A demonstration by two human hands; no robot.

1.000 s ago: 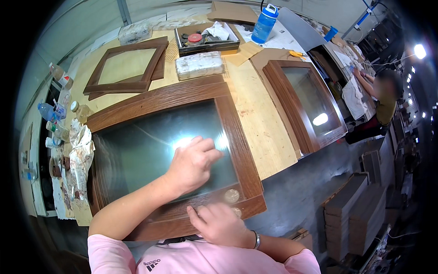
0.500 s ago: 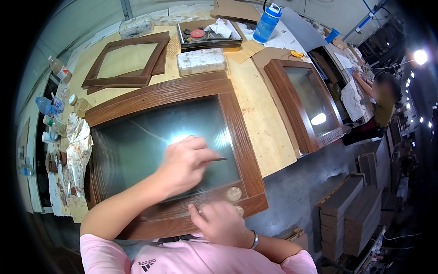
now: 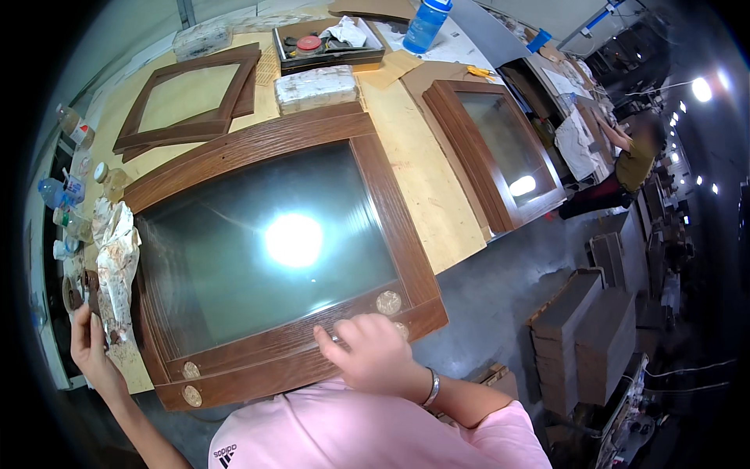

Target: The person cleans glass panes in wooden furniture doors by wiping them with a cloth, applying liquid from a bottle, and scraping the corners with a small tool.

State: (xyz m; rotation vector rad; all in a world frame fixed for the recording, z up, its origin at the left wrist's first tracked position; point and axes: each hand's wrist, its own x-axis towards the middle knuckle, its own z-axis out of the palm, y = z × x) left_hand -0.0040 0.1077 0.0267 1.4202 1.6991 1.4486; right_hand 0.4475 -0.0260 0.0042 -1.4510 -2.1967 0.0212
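Observation:
A brown wood-framed glass door [image 3: 355,125] lies on the table before me, a bright lamp reflected in its glass. My left hand [image 3: 95,356] is out at the left edge of the table, fingers pinched round a thin tool [image 3: 85,295] whose kind I cannot make out. The tool's tip is at a small cup of brown paste [image 3: 74,298]. Over the door's near rail, my right hand [image 3: 376,353] is closed on something slim with a shiny end [image 3: 336,339], mostly hidden by the fingers. Round speckled discs [image 3: 388,302] show at the near corners of the frame.
Stained crumpled cloth [image 3: 117,250] and several bottles [image 3: 116,181] line the left edge. Behind are loose wooden frames [image 3: 129,129], a wrapped white block [image 3: 316,88], a tray [image 3: 344,62] and a blue bottle [image 3: 427,27]. Stacked glazed doors [image 3: 476,160] sit right; a co-worker [image 3: 637,160] stands beyond.
My left hand has swung from above the glass to the cup at the far left, tool still in it. The right hand stays over the near rail. The whole view has shifted slightly.

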